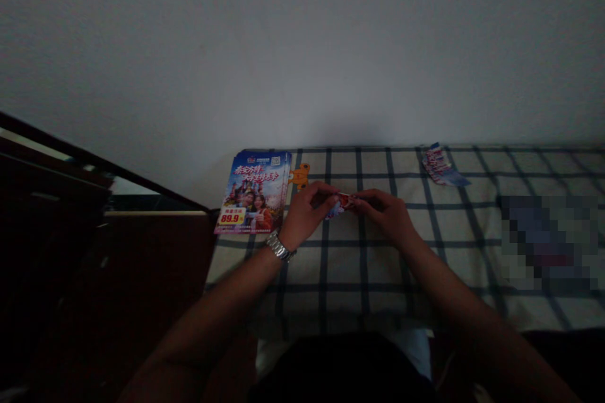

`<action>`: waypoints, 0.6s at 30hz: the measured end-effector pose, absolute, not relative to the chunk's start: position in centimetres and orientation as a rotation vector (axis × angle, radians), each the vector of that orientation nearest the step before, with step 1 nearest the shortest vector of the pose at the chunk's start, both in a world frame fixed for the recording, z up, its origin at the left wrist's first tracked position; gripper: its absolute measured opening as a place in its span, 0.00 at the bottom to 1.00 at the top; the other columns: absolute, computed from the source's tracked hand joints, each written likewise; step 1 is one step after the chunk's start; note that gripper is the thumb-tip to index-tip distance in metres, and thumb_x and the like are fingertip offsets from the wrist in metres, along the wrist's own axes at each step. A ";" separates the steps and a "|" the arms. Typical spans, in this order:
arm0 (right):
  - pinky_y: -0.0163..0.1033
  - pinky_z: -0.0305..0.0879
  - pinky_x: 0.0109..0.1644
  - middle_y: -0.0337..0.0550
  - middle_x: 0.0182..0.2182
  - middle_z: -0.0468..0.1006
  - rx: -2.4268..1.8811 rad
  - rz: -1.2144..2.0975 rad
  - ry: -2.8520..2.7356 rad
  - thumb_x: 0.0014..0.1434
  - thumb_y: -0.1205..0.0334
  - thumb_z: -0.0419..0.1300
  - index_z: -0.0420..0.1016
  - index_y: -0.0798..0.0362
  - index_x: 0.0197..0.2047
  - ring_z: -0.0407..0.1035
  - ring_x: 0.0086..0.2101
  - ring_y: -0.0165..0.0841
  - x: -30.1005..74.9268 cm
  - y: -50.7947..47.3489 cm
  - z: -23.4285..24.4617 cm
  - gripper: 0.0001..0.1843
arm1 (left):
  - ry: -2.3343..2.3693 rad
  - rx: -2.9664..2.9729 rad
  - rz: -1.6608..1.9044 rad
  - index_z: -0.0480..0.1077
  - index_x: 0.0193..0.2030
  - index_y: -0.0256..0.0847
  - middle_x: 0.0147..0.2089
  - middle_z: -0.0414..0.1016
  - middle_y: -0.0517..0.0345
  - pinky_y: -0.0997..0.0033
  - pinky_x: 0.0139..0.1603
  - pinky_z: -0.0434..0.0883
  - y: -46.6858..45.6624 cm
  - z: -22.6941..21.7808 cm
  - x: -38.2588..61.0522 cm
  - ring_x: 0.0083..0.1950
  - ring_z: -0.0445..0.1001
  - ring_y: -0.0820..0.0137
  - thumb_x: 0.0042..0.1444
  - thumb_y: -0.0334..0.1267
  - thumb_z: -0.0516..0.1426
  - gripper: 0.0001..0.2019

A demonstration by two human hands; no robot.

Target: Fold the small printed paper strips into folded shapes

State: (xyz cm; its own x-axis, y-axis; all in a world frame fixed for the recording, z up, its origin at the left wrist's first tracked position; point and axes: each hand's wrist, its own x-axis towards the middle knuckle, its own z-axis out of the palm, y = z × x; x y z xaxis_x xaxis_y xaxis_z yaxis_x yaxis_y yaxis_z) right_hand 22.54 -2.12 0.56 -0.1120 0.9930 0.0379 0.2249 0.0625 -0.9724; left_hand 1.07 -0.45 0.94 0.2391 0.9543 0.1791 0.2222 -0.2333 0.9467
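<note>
Both hands meet over the checked cloth, sharing one small folded flyer with blue and reddish print. The left hand pinches its left end between thumb and fingers, and the right hand has the other end in a similar close pinch — the paper spans the narrow gap between the fingertips. A metal-banded wristwatch circles the left wrist. Beyond that wrist lies a stack of flyers, the top one blue with a QR code and a bold "89.9"; just beside its right edge sits an orange bear figure. Well to the right, near the wall, rest some folded printed papers — how many, I cannot tell.
</note>
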 end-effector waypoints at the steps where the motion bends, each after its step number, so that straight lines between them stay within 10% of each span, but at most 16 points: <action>1: 0.43 0.78 0.41 0.43 0.35 0.86 -1.288 1.124 -1.474 0.58 0.46 0.67 0.81 0.49 0.42 0.81 0.36 0.39 22.5 -2.1 0.6 0.16 | 1.115 1.648 1.062 0.75 0.45 0.41 0.42 0.80 0.55 0.68 0.46 0.76 -0.5 1.0 1.1 0.43 0.79 0.67 0.62 0.43 0.62 0.10; 18: 0.40 0.74 0.38 0.42 0.33 0.84 -1.294 0.997 -1.620 0.61 0.49 0.64 0.79 0.50 0.38 0.78 0.33 0.37 22.7 -2.2 0.3 0.12 | 1.096 1.870 0.935 0.74 0.47 0.44 0.44 0.78 0.57 0.67 0.49 0.73 -0.9 1.2 1.3 0.45 0.77 0.67 0.64 0.38 0.58 0.07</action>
